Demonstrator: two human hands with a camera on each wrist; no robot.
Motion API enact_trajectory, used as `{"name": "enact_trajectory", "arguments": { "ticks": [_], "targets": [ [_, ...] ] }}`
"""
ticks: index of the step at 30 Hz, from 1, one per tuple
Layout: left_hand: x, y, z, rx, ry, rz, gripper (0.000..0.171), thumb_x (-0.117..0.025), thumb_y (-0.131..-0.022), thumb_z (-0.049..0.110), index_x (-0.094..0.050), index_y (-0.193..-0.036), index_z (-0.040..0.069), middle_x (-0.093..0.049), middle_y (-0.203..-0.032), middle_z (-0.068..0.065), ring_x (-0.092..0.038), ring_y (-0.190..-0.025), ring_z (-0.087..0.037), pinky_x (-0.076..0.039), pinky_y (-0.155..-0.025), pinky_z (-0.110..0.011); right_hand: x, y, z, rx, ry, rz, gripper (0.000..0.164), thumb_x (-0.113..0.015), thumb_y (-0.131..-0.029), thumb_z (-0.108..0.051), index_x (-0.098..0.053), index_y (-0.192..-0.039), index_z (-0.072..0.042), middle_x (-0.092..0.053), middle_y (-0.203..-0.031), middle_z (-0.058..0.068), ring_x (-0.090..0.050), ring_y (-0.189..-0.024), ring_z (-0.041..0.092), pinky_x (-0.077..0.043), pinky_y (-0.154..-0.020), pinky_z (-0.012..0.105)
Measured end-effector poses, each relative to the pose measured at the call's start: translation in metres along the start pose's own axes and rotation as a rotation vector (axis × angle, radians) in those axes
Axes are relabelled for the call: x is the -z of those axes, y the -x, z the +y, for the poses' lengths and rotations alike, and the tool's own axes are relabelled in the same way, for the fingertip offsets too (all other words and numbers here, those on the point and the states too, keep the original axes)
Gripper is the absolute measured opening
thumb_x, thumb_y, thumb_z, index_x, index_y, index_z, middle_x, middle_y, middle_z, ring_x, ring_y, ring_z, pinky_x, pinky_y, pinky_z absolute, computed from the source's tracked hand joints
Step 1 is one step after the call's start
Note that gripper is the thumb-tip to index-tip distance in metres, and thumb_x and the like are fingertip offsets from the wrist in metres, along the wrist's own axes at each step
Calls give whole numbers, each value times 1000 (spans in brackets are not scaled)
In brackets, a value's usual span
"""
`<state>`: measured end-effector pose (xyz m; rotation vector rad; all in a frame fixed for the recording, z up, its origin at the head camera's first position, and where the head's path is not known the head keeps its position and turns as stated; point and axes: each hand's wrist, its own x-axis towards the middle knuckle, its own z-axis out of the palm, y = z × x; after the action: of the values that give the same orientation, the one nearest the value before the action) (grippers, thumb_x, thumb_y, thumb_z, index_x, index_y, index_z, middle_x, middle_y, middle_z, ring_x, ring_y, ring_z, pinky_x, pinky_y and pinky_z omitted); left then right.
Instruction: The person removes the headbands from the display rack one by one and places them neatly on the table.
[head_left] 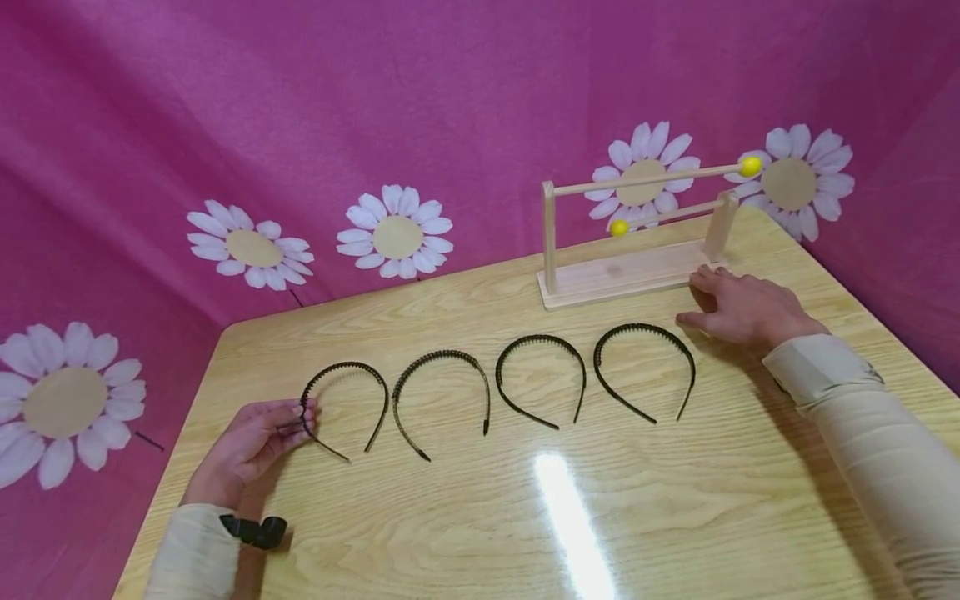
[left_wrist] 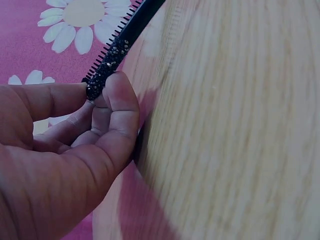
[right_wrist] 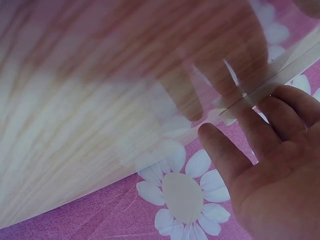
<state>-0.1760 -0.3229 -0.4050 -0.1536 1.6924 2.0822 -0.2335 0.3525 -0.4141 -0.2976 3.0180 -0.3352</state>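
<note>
At the left of the table, my left hand [head_left: 251, 442] pinches the side of a black toothed headband [head_left: 384, 400] between thumb and fingers. In the left wrist view, dark glittery stones cover part of this headband [left_wrist: 112, 60] beside the fingertips. Three more headbands continue the row to the right: a second with dark tips [head_left: 442, 357], a third [head_left: 540, 338] and a fourth [head_left: 641, 327]. My right hand [head_left: 750, 308] is palm down at the right, its extended fingers at the front right corner of a wooden stand [head_left: 622, 275].
The stand has two horizontal rods, an upper one with a yellow end ball [head_left: 750, 167] and a lower one with another yellow ball [head_left: 618, 227]. It stands along the back of the wooden table [head_left: 450, 533]. Behind hangs a pink cloth [head_left: 465, 100] with white flowers.
</note>
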Motion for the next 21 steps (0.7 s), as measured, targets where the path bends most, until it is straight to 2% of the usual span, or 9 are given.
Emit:
{"name": "enact_trajectory", "arguments": {
  "ticks": [7, 11, 13, 17, 21],
  "targets": [
    [-1, 1, 4, 10, -74, 53, 26, -49, -103, -5, -74, -104, -1, -73, -97, -10, -70, -85, -15, -59, -76, -27, 2, 0, 1, -4, -2, -13, 55, -58, -91, -67, -47, -99, -14, -39, -149, 30, -56, -88, 42, -43, -58, 46],
    [-2, 0, 6, 6, -97, 64, 25, -49, -104, -3, -74, -104, -1, -73, -97, -10, -70, -85, -14, -59, -71, -24, 2, 0, 1, -3, -8, -7, 54, -61, -91, -64, -48, -103, -14, -48, -134, 25, -54, -83, 38, -43, -57, 45],
    [-1, 0, 7, 4, -104, 67, 24, -50, -104, -2, -74, -106, -1, -73, -97, -10, -70, -86, -14, -59, -71, -24, 1, 0, 1, -7, -10, -8, 54, -62, -91, -64, -50, -106, -13, -47, -135, 26, -55, -86, 40, -44, -59, 47],
    [0, 1, 7, 3, -130, 80, 22, -50, -104, -2, -72, -109, -3, -73, -98, -10, -69, -87, -14, -59, -74, -25, 0, 0, 1, -12, -8, -19, 55, -60, -91, -65, -50, -106, -13, -37, -151, 29, -56, -100, 47, -47, -65, 52],
    [0, 1, 6, 1, -179, 104, 21, -50, -104, -2, -67, -115, -7, -73, -98, -7, -70, -88, -14, -59, -77, -26, 0, 0, 1, -10, -6, -16, 53, -61, -91, -64, -48, -101, -14, -44, -144, 27, -57, -92, 43, -45, -61, 48]
  ]
}}
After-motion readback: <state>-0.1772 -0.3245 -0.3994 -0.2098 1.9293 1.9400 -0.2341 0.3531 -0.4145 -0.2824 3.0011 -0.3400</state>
